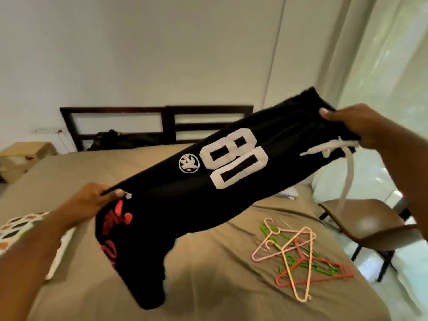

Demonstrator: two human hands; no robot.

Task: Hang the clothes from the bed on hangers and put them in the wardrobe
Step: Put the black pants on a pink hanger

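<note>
A pair of black pants [180, 195] with a white "80", a round white badge and red lettering stretches in the air above the bed [208, 286]. My right hand [356, 126] grips the waistband end at the upper right, where white drawstrings [333, 149] dangle. My left hand [92, 202] pinches the leg part lower left, and the cuffs hang down below it. A loose pile of plastic hangers [298, 253] in pink, green, red and peach lies on the brown sheet at the right.
A patterned cloth [20, 228] lies at the bed's left edge. A brown chair [370, 223] stands right of the bed. A dark bag [120, 137] rests against the dark headboard [162, 112]. A wooden side table [25, 156] stands far left, and a window with a curtain is at the right.
</note>
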